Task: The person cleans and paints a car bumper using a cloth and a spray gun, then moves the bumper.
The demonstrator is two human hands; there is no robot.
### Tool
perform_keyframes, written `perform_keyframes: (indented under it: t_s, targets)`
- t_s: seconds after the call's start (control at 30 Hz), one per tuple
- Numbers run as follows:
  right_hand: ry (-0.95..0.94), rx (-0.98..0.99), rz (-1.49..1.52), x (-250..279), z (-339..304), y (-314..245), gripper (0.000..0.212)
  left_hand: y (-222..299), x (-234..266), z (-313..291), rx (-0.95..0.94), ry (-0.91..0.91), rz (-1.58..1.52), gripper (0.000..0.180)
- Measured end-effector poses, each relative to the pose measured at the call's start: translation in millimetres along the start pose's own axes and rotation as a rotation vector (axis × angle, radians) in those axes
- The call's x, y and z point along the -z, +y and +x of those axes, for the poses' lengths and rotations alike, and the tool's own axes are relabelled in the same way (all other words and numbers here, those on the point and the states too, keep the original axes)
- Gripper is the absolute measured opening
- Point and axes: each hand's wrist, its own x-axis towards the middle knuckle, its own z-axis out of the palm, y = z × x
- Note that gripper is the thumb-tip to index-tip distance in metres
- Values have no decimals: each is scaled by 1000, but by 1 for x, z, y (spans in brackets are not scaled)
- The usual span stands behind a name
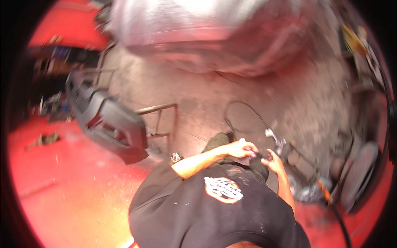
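In front of my dark shirt, my left hand (241, 149) is curled with its fingers closed round a small pale piece (244, 160), perhaps cloth or paper; blur hides its exact kind. Just to the right, my right hand (274, 162) has its fingers bent and apart, with nothing visible between them. A short gap separates the two hands. Beyond the right hand, a whitish and silver object (276, 138) lies at the end of a thin dark hose (252, 108) that loops over the floor.
A vehicle (215, 45) covered in cloudy sheeting stands ahead. To the left, a grey bumper (109, 124) rests by a metal frame stand (159, 118). At right are round discs like wheels (359, 175), an orange-handled item (324, 190) and clear plastic (308, 190).
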Motion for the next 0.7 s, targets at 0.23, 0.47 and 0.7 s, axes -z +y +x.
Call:
perform_keyframes:
  t_s: [0.23,0.47,0.7]
  targets:
    - [-570,238,276,-81,54,-232,45,73,158,-103,-399,695,-596,29]
    - [-860,205,683,-106,57,-425,40,7,238,-263,262,1302,422,60]
    - [-493,1055,991,-60,18,-695,17,-22,251,-320,291,1711,419,34]
